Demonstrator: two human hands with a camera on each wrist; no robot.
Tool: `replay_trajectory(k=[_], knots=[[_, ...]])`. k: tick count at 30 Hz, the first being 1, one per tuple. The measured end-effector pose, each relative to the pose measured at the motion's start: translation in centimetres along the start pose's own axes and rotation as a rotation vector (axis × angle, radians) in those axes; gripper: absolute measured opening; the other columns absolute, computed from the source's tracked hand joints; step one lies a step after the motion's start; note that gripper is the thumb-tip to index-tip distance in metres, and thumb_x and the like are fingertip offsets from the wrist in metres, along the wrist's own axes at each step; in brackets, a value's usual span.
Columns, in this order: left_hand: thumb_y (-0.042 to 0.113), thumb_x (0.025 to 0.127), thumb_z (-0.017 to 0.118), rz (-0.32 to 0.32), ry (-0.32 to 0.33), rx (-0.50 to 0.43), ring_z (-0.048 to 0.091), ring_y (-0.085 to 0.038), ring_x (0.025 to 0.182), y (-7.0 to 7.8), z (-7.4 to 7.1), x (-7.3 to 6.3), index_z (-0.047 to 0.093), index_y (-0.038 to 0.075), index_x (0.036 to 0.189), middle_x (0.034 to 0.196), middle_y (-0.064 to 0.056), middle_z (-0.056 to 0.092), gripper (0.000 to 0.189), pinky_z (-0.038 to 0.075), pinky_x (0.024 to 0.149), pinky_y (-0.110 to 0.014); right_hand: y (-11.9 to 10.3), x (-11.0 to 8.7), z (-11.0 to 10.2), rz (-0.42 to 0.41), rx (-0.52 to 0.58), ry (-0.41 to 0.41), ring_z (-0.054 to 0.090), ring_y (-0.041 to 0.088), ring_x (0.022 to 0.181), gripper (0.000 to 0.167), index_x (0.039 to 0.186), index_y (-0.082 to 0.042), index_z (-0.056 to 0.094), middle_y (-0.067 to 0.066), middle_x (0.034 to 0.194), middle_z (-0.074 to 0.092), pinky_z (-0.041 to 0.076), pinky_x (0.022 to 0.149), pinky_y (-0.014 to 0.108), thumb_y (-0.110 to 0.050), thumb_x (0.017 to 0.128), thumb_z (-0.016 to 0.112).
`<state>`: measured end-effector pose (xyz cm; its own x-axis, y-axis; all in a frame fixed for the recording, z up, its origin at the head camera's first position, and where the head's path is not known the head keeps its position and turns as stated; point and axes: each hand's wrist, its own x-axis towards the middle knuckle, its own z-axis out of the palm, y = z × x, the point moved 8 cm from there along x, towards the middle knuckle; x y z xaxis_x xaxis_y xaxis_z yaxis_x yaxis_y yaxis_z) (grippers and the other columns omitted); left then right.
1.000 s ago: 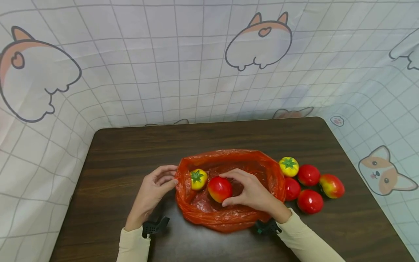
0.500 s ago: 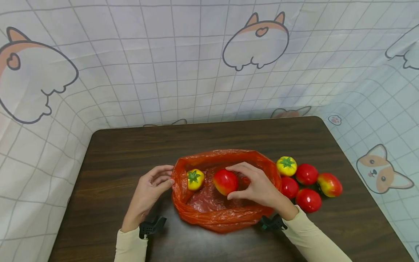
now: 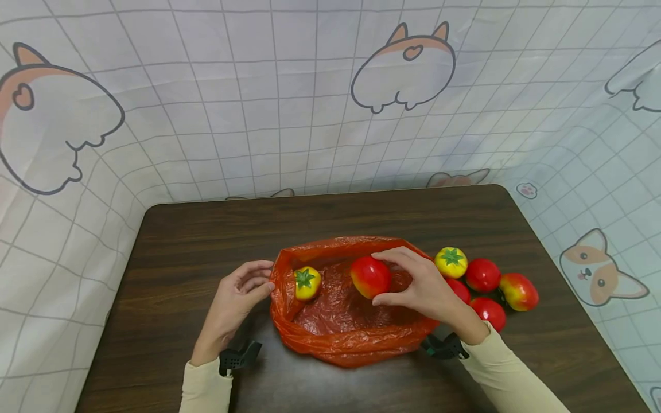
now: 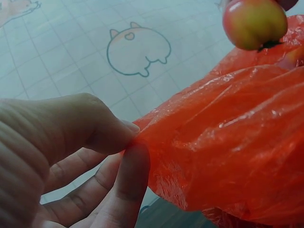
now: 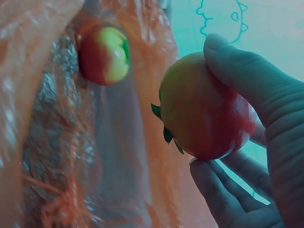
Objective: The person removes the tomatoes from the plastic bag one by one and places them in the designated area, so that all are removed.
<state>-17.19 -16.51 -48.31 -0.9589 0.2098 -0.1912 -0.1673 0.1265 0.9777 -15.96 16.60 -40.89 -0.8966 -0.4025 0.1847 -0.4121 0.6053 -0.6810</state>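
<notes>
In the head view a red plastic bag [image 3: 335, 355] lies with its mouth wide. My left hand [image 3: 232, 301] pinches the left rim between thumb and fingers, as the left wrist view shows up close on the thin red film [image 4: 204, 142]. My right hand [image 3: 426, 287] holds a red-and-yellow tomato [image 3: 370, 277] by its sides, over the right half of the bag. In the right wrist view that tomato [image 5: 204, 109] has its green leafy end facing the bag. A second tomato [image 3: 307, 284], yellow with its green leaves up, sits inside at the left.
To the bag's right, several more tomatoes [image 3: 482, 275] cluster on the dark wooden table [image 3: 206, 229]; one yellow tomato [image 3: 451, 263] shows its leaves. My right forearm partly covers the nearer ones. A white grid-patterned cloth [image 3: 289, 103] with dog drawings surrounds the table.
My right hand has moved the tomato to the right and a little away from me, across the bag. The left hand keeps its hold on the rim; the view shifted slightly.
</notes>
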Motion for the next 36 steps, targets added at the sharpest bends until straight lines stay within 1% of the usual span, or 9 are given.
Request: replay_trajectory(k=[5,8,13,15,18,21,26,30,36], knots=[[0.024,0.095,0.077,-0.013,-0.006,-0.003,0.069,-0.009,0.106,-0.1,0.2,0.2,0.059,0.011,0.138,0.132,-0.011,0.063,0.048,0.059,0.090,-0.020,0.1,-0.2,-1.8,0.006,-0.013,0.037,0.071,0.015,0.108,0.075,0.136,-0.020,0.063,-0.001,0.127,0.067,0.063,0.091,0.038,-0.029,0.070,0.097],[0.024,0.095,0.076,-0.021,-0.013,-0.006,0.068,-0.010,0.106,-0.1,0.3,0.3,0.059,0.012,0.138,0.133,-0.011,0.063,0.048,0.059,0.090,-0.021,0.4,-0.2,-3.1,0.014,-0.045,0.064,0.070,0.014,0.108,0.076,0.137,-0.020,0.063,-0.001,0.128,0.067,0.063,0.091,0.034,-0.029,0.069,0.097],[0.023,0.095,0.076,-0.030,-0.021,-0.005,0.068,-0.011,0.107,-0.1,0.4,0.5,0.059,0.012,0.138,0.131,-0.012,0.064,0.048,0.060,0.091,-0.024,1.0,-0.5,-5.2,0.018,-0.080,0.113,0.072,0.016,0.109,0.076,0.138,-0.021,0.063,0.000,0.130,0.068,0.056,0.093,0.015,-0.024,0.070,0.097],[0.023,0.095,0.077,-0.031,-0.021,-0.006,0.068,-0.011,0.107,-0.1,0.4,0.5,0.060,0.012,0.138,0.131,-0.012,0.064,0.048,0.060,0.091,-0.025,1.3,-0.6,-6.0,0.029,-0.075,0.132,0.072,0.012,0.109,0.075,0.138,-0.021,0.064,0.001,0.130,0.068,0.053,0.094,0.009,-0.022,0.070,0.096],[0.023,0.095,0.077,-0.032,-0.022,-0.003,0.068,-0.012,0.106,-0.2,0.5,0.5,0.060,0.012,0.137,0.131,-0.012,0.064,0.048,0.061,0.091,-0.025,1.8,-0.7,-7.3,0.045,-0.053,0.165,0.070,0.000,0.108,0.075,0.138,-0.020,0.064,0.003,0.129,0.068,0.051,0.093,0.005,-0.016,0.070,0.096],[0.024,0.095,0.077,-0.029,-0.025,-0.003,0.069,-0.011,0.106,-0.1,0.5,0.5,0.059,0.012,0.138,0.131,-0.013,0.064,0.048,0.060,0.091,-0.024,2.5,-0.7,-8.5,0.060,-0.008,0.197,0.066,-0.012,0.107,0.075,0.138,-0.017,0.064,0.005,0.128,0.068,0.051,0.091,0.005,-0.009,0.071,0.095],[0.025,0.095,0.077,-0.025,-0.021,-0.006,0.069,-0.011,0.107,-0.1,0.4,0.3,0.060,0.012,0.138,0.131,-0.013,0.063,0.048,0.061,0.092,-0.026,3.8,-0.7,-10.3,0.062,0.013,0.244,0.064,-0.014,0.107,0.076,0.138,-0.011,0.063,0.011,0.126,0.066,0.051,0.092,0.005,0.001,0.069,0.094],[0.025,0.095,0.077,-0.034,-0.014,-0.009,0.069,-0.011,0.107,-0.1,0.2,0.2,0.059,0.012,0.138,0.131,-0.013,0.063,0.048,0.061,0.092,-0.026,5.2,-0.9,-11.5,0.117,-0.040,0.272,0.059,-0.016,0.108,0.076,0.139,-0.013,0.063,0.010,0.126,0.066,0.047,0.093,0.001,-0.004,0.071,0.094],[0.025,0.095,0.077,-0.029,-0.010,-0.012,0.068,-0.011,0.107,-0.1,0.1,0.1,0.059,0.011,0.138,0.131,-0.013,0.063,0.049,0.060,0.091,-0.024,7.8,-1.3,-13.0,0.219,-0.051,0.286,0.058,-0.016,0.109,0.072,0.142,-0.015,0.061,0.005,0.131,0.063,0.046,0.092,-0.001,-0.009,0.077,0.091]])
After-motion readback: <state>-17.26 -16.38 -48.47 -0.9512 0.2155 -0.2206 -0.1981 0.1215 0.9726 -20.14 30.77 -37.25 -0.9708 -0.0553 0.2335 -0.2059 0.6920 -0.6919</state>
